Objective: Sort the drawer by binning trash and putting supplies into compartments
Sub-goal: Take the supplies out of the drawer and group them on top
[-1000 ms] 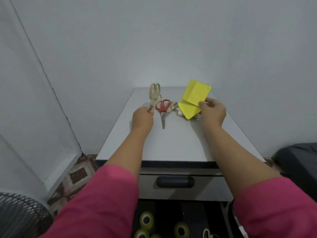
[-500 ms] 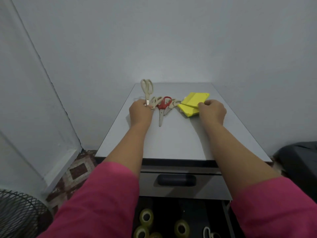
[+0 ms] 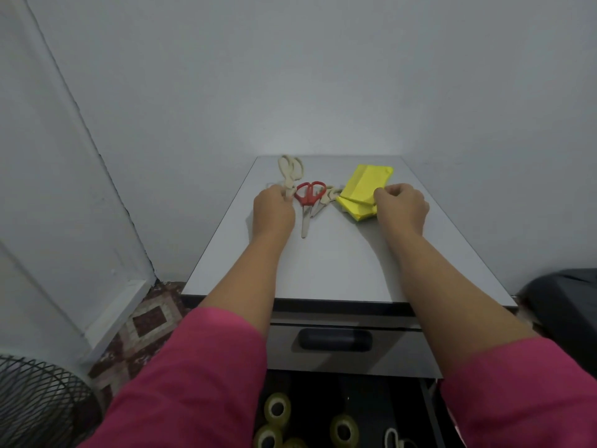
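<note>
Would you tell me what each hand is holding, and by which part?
Left hand grips the beige scissors at the blades; right hand pinches the yellow paper at its near edge.

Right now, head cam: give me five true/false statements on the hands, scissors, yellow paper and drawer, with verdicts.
1. The left hand grips the beige-handled scissors. True.
2. The red-handled scissors lie between the two hands on the grey cabinet top. True.
3. The right hand holds the folded yellow paper sheets high in the air. False: the sheets lie on the cabinet top, pinched at their near edge.
4. The rolls of clear tape sit on the cabinet top. False: they are in the open drawer below.
5. The upper drawer with the dark recessed handle is pulled out. False: it looks shut.
</note>
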### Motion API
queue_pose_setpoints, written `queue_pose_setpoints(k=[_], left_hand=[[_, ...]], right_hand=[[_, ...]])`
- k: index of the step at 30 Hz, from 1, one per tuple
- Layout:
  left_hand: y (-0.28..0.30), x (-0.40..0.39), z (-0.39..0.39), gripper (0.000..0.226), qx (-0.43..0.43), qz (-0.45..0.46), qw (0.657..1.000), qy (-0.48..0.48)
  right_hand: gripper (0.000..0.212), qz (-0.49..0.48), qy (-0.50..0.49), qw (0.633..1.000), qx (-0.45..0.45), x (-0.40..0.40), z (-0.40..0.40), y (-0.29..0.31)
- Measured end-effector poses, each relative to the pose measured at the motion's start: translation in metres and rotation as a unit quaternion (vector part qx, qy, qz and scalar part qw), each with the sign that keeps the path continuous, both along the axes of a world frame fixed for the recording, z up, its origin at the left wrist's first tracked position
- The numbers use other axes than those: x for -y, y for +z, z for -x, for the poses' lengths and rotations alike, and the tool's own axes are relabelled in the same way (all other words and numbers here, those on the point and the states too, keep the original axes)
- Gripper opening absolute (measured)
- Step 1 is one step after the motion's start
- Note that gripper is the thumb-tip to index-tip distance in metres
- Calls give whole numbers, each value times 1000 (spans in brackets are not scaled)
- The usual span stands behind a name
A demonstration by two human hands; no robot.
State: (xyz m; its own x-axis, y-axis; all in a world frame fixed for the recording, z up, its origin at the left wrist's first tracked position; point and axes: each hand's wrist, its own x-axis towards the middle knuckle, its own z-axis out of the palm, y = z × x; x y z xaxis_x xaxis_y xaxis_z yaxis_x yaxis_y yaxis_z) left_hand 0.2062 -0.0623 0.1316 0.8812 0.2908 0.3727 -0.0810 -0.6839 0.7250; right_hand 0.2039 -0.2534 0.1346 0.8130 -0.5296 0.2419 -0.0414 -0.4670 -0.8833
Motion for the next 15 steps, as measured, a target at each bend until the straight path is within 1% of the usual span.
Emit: queue_pose_setpoints(k=[2, 4, 8, 14, 15], left_hand=[[-1, 0, 1, 22, 0, -10, 1000, -24], [-2, 0, -1, 23, -12, -15, 999, -34], [-5, 0, -8, 25, -28, -19, 999, -32], [-6, -1, -7, 27, -21, -36, 999, -30], [-6, -1, -7, 26, -20, -36, 999, -29]], right_hand=[[21, -10, 8, 1000, -2, -1, 2, 1], [22, -6, 14, 1000, -9, -1, 3, 1], [22, 26, 18, 999, -29, -1, 3, 3], [21, 56, 13, 997, -51, -3, 4, 4], [25, 58, 15, 997, -50, -4, 4, 5]])
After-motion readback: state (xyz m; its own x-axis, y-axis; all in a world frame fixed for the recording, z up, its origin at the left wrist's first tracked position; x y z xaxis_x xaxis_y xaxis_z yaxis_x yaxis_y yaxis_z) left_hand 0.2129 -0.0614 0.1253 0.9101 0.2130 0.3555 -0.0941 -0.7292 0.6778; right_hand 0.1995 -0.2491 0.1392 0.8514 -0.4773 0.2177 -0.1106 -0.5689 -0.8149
